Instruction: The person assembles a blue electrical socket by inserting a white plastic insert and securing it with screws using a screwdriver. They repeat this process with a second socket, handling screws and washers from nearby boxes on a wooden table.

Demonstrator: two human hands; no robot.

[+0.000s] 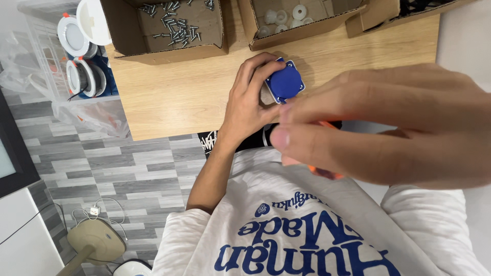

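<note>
right hand (388, 128), blurred, closest to lens at right of frame, fingers closed on an orange tool (327, 171) | left hand (253, 97) fingers grip blue round-capped part (285, 83) at tabletop (179, 92) near edge, centre | risk: part may slip off the edge; blurred hand hides the tool tip | screw box (169, 28) upper left

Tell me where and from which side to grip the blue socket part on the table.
Grip the blue socket part by its squarish base plate, probably from its open right side: the left hand already wraps the left edge, and the round blue cap on top offers fingers little purchase. The right hand holds an orange tool.
</note>
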